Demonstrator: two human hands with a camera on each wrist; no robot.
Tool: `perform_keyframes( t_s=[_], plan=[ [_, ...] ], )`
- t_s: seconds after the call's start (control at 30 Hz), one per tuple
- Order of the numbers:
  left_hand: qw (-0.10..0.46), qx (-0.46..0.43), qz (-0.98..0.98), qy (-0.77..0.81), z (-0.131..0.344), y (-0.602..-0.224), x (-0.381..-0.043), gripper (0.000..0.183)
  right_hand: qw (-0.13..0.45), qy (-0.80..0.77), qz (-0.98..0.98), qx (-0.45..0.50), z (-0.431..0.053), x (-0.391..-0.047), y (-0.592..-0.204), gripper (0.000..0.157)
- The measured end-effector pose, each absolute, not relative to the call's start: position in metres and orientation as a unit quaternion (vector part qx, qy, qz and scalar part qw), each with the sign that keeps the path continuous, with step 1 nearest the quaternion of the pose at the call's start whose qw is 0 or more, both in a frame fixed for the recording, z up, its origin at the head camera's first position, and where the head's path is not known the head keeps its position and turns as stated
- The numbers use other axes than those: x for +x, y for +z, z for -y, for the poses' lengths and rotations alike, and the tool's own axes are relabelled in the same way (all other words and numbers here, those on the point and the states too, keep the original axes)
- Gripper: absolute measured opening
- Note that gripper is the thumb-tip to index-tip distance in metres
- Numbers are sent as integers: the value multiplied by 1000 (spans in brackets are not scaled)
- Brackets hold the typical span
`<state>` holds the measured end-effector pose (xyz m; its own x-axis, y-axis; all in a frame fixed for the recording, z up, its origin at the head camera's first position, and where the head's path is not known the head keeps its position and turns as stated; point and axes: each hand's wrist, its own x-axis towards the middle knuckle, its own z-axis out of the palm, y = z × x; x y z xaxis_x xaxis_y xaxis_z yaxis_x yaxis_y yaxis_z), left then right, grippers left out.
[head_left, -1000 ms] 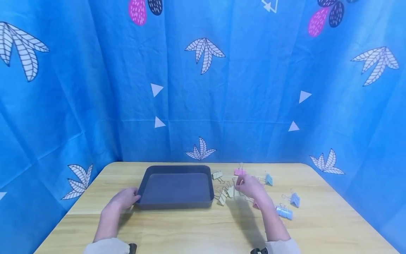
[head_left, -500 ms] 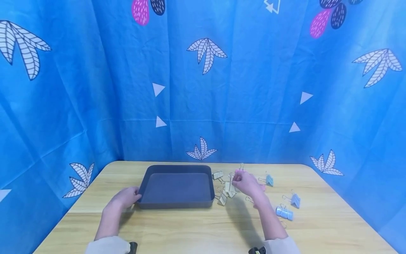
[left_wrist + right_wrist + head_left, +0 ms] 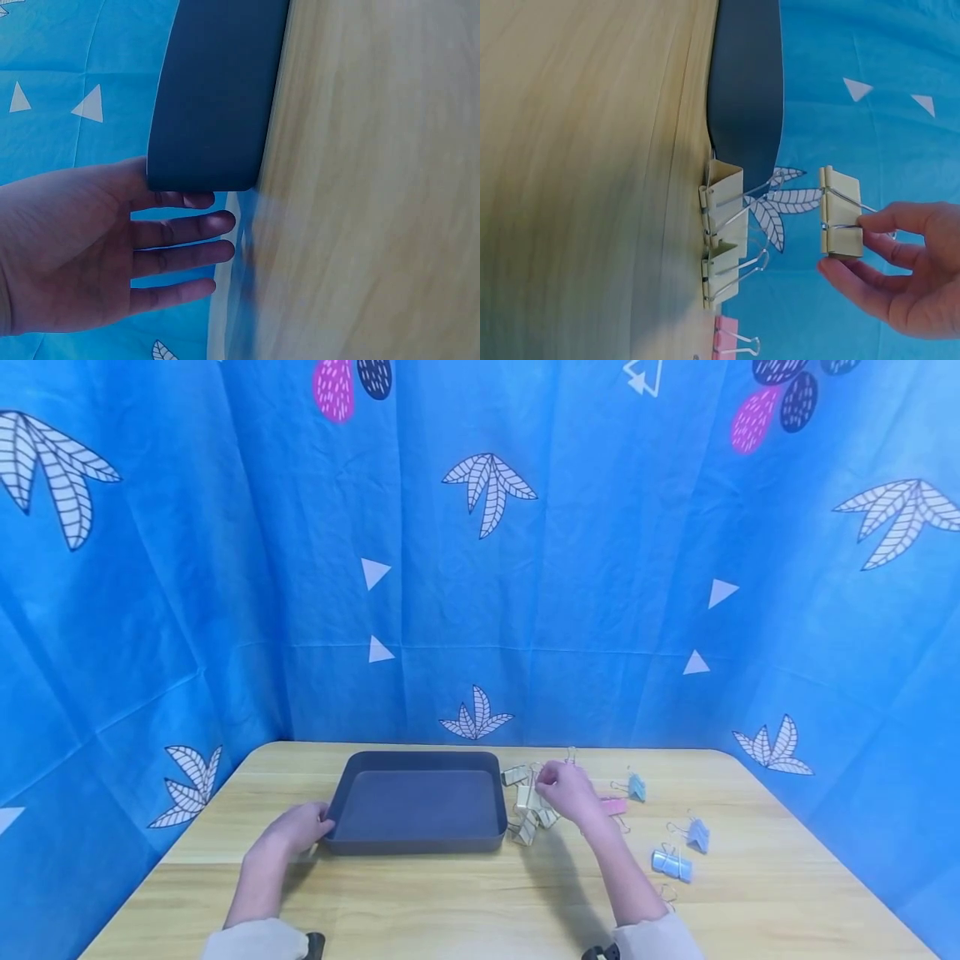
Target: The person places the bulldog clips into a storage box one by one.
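Note:
My right hand (image 3: 566, 791) pinches a pale yellow binder clip (image 3: 844, 214) by its wire handles, between thumb and fingers. In the right wrist view this clip hangs off the table, apart from two other yellow binder clips (image 3: 724, 202) standing beside the tray. At the dark grey rectangular tray's (image 3: 416, 846) left end, my left hand (image 3: 298, 828) holds the rim. The left wrist view shows the thumb hidden behind the tray corner (image 3: 214, 112), with the other fingers nearly straight below it. Inside the tray only its bare bottom shows.
More binder clips lie to the right: a pink one (image 3: 613, 806), a teal one (image 3: 637, 787), a lilac-blue one (image 3: 698, 835) and a shiny blue one (image 3: 672, 865). A yellow clip (image 3: 514, 775) sits near the tray's right wall. Blue patterned cloth (image 3: 600, 693) surrounds the wooden table (image 3: 420, 902).
My right hand has moved left with the yellow binder clip, nearer the tray. The pink clip on the right has come into fuller view. My left hand stays at the tray.

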<state>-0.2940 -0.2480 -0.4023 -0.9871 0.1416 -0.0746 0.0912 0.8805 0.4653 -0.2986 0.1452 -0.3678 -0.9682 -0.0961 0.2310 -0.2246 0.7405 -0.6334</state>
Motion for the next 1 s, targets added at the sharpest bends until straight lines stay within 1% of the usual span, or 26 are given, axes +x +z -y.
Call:
perform_keyframes(
  t_s=[0.23, 0.43, 0.77, 1.0],
  plan=[
    [55, 62, -967, 242, 247, -403, -296, 32, 85, 374, 920, 83, -135, -300, -366, 6],
    [58, 58, -966, 245, 247, -403, -296, 32, 96, 367, 919, 107, -124, -303, -368, 3],
    [59, 58, -965, 250, 247, -405, -294, 40, 89, 363, 918, 132, -101, -305, -372, 8],
    [48, 65, -966, 244, 251, -406, -296, 37, 74, 353, 922, 139, -83, -305, -376, 3]
  ],
)
